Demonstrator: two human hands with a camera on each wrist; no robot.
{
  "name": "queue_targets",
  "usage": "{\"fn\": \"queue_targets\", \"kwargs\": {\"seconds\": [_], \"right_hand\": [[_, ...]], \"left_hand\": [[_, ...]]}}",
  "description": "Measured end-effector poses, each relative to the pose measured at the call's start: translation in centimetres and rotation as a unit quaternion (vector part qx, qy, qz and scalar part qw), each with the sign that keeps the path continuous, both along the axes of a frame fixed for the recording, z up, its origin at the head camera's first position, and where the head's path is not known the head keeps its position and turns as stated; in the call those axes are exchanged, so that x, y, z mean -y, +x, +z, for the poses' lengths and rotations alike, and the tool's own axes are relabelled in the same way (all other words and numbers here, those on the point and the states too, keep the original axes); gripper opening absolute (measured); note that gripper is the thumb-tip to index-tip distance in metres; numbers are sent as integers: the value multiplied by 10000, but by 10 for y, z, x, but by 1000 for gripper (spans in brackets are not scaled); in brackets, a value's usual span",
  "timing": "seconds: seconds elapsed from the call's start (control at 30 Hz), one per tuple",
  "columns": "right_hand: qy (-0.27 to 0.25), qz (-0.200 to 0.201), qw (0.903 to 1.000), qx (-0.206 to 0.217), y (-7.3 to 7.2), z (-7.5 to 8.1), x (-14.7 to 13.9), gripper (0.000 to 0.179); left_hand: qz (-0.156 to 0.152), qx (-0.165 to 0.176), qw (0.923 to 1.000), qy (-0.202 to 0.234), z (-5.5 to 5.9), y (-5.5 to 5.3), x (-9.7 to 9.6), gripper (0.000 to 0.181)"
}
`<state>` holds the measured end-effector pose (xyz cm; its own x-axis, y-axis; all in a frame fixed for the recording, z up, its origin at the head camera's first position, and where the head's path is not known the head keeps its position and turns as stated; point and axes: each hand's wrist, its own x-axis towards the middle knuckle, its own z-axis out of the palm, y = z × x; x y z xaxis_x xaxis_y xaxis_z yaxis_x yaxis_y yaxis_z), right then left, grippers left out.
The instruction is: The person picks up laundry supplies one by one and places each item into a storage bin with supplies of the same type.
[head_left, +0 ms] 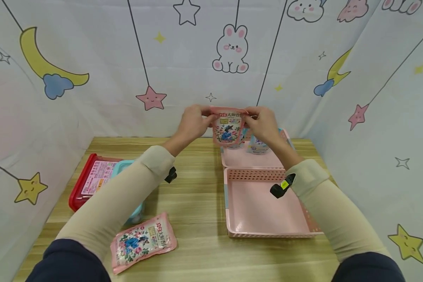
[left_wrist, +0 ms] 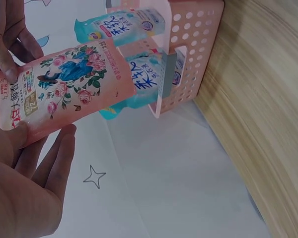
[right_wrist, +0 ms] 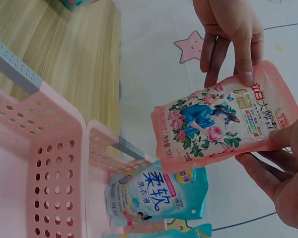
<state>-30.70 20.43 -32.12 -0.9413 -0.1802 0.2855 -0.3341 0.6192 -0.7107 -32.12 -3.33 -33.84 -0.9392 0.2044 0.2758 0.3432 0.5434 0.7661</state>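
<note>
Held upright between both hands is a pink detergent pouch [head_left: 228, 127] with a floral print. My left hand [head_left: 194, 122] pinches its upper left corner, thumb on the front. The upper right corner is pinched by my right hand [head_left: 262, 124]. In the right wrist view the pouch [right_wrist: 213, 119] hangs above the far pink basket [right_wrist: 102, 178], which holds teal laundry pouches [right_wrist: 156, 193]. Those teal pouches [left_wrist: 144, 74] also stand in the basket in the left wrist view. A second pink pouch [head_left: 143, 242] lies flat on the table, below my left forearm.
In front of the far basket sits another pink basket [head_left: 268, 207] with nothing in it. At the left, a red-lidded box [head_left: 82, 180] and a light blue container [head_left: 135, 213] are partly covered by my left sleeve. A printed curtain [head_left: 197, 51] rises behind the table.
</note>
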Motion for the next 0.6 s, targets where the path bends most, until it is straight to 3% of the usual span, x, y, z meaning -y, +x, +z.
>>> {"fn": "queue_targets", "kwargs": {"seconds": [0.27, 0.6], "right_hand": [[-168, -130, 9998, 47, 1, -5, -22, 24], [-117, -251, 9991, -323, -3, -22, -48, 23]], "left_hand": [[-113, 69, 9999, 97, -4, 2, -23, 25], [-126, 310, 9970, 693, -22, 6, -48, 19]]}}
